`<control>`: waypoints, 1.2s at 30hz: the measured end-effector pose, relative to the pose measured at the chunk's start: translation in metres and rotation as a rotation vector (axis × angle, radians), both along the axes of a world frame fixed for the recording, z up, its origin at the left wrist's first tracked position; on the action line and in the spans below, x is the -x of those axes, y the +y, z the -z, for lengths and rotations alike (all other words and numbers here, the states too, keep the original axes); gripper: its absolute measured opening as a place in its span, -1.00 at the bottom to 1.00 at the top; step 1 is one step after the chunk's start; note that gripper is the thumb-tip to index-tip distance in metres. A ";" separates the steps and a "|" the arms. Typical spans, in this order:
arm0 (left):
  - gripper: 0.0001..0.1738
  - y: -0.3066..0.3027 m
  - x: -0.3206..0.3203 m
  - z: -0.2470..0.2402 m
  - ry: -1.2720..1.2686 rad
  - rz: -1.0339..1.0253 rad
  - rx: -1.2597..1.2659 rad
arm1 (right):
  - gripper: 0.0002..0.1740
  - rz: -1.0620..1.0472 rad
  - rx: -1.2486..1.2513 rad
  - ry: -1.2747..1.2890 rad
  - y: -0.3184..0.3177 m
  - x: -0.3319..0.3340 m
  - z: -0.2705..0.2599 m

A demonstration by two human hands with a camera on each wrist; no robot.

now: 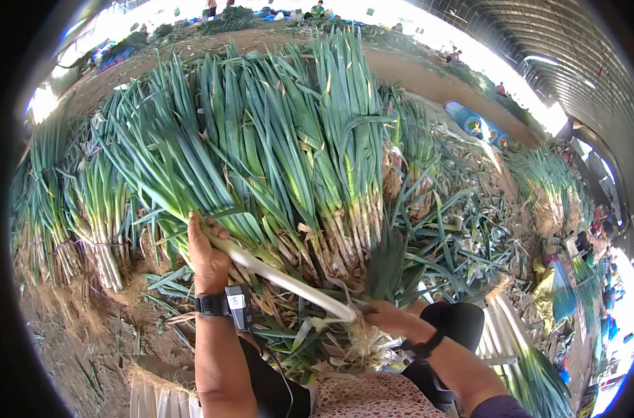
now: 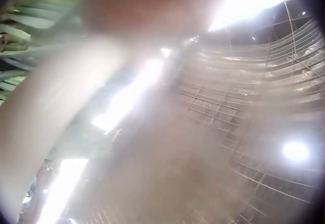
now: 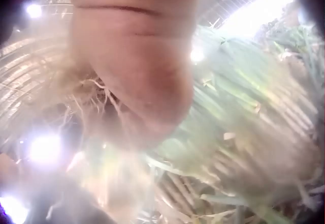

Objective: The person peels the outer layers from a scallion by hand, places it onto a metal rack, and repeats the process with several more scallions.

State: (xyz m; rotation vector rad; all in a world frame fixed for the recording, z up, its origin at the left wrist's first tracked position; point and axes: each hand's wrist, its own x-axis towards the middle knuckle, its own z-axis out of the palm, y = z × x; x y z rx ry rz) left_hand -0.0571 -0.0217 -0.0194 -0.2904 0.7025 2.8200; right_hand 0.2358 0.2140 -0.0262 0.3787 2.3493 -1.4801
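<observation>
A long green onion (image 1: 282,277) with a thick white shank slants across the middle of the head view, its roots toward the lower right. My left hand (image 1: 209,252) grips it where the white turns to green leaf. At the root end, my right hand (image 1: 393,320) pinches it beside the stringy roots (image 1: 362,341). In the right wrist view the thumb (image 3: 144,66) presses close against the roots (image 3: 104,94), and the other fingers are hidden. The left wrist view shows the white shank (image 2: 56,102) under a blurred part of the left hand (image 2: 147,5).
A big heap of green onions (image 1: 268,139) lies just ahead. Tied bundles (image 1: 104,244) stand at the left. Clean white onions (image 1: 501,327) lie at the lower right, more (image 1: 160,400) at the lower left. Loose leaves (image 1: 442,244) litter the ground.
</observation>
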 end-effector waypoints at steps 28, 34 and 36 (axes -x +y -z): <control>-0.82 -0.216 -0.109 -0.055 0.224 -0.484 0.246 | -0.70 0.439 -0.278 0.343 0.090 -0.052 0.104; -0.68 -0.444 -0.266 -0.068 0.230 -0.887 0.443 | -0.65 0.437 -0.033 0.144 0.091 -0.038 0.130; -0.61 -0.502 -0.316 -0.015 0.149 -0.993 0.651 | -0.66 0.381 -0.074 0.114 0.082 -0.034 0.134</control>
